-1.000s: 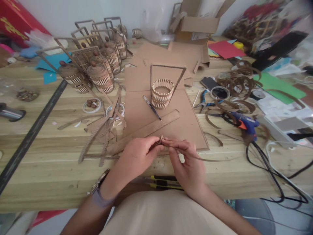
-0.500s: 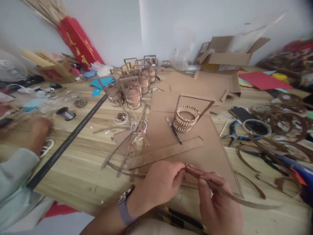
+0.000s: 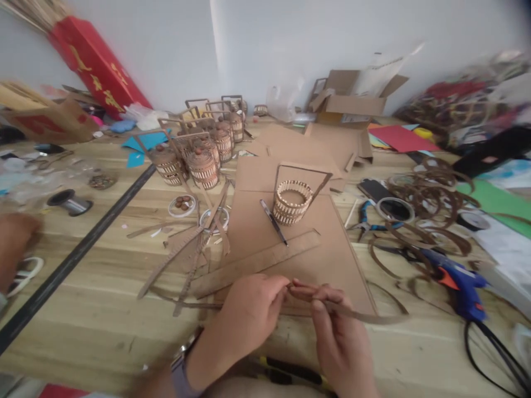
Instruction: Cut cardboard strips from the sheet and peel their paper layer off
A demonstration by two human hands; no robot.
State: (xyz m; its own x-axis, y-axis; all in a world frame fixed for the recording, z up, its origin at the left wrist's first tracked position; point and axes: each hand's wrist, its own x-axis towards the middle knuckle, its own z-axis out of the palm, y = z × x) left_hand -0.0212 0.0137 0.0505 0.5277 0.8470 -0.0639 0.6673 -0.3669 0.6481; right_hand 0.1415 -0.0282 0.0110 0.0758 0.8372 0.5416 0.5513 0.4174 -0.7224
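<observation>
A thin brown strip (image 3: 369, 317) runs through my right hand (image 3: 342, 331), its free end pointing right. The fingertips of my left hand (image 3: 255, 307) pinch the strip's other end, close to my right fingers. Beyond them a flat brown ruler-like piece (image 3: 257, 262) lies slanted on a cardboard sheet (image 3: 340, 254). Farther back on the sheet stands a small open woven basket (image 3: 290, 213) with a tall square handle, a pen (image 3: 274, 222) beside it. More brown strips (image 3: 170, 262) lie crossed to the left.
Lidded baskets (image 3: 203, 166) stand at the back left. A black bar (image 3: 83, 251) crosses the table, with a wire spool (image 3: 69, 202) and another person's hand (image 3: 16, 243) beyond it. Right: pliers (image 3: 365, 218), coiled strips (image 3: 440, 188), a blue glue gun (image 3: 456, 279).
The view has swung right, so everything sits farther left and the whole glue gun shows. Both my hands keep their hold on the strip.
</observation>
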